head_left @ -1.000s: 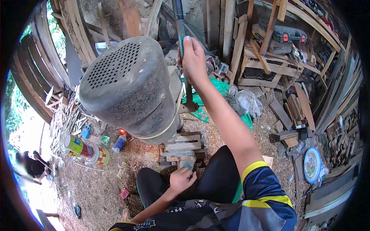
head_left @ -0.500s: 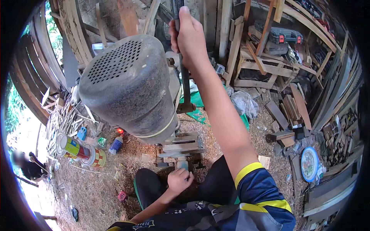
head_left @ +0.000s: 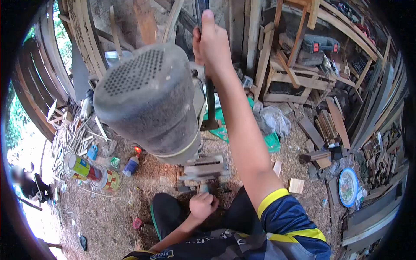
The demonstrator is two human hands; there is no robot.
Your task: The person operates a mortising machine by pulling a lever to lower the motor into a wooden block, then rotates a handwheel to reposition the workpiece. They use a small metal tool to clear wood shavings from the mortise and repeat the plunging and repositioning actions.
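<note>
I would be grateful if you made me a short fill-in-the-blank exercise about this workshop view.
1. The lever is gripped by the person's ____ hand.
2. The top of the large grey housing is dotted with many small ____.
3. The round plate at the picture's right has a ____ rim.
4. The bands on the navy sleeve are coloured ____.

Missing words: right; holes; blue; yellow.

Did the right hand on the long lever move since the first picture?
Yes, it went up in the view. The right hand had its thumb tip about level with the black case; now that tip is higher than the case.
</note>
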